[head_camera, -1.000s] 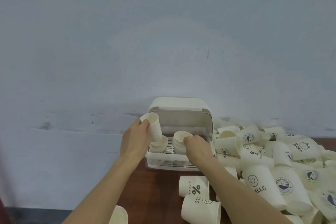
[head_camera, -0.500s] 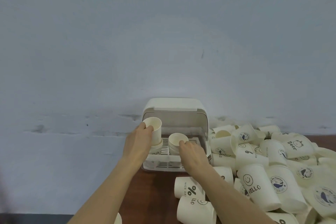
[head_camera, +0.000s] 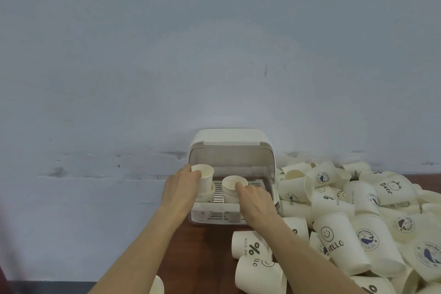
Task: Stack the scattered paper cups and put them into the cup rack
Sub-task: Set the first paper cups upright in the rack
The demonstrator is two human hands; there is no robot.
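The left hand (head_camera: 182, 188) grips an upright paper cup (head_camera: 204, 179), its fingers curled round the near side; the cup's base sits nested in the mouth of a short stack of cups (head_camera: 207, 194) standing at the left end of the cup rack (head_camera: 230, 174). The right hand (head_camera: 254, 200) holds a second stack (head_camera: 232, 190) in the middle of the rack, its fingertips curled over the near rim. The rack is a pale plastic box with a slatted floor, its lid (head_camera: 229, 137) swung up and back against the wall (head_camera: 214, 43); it stands on the dark wooden table (head_camera: 205, 253). To the right of the rack lies a loose heap of cups (head_camera: 372, 212), most on their sides, printed with smiley faces, whales, "HELLO" and "Bear". Two more printed cups (head_camera: 254, 262) lie on their sides just in front of the rack, under the right forearm.
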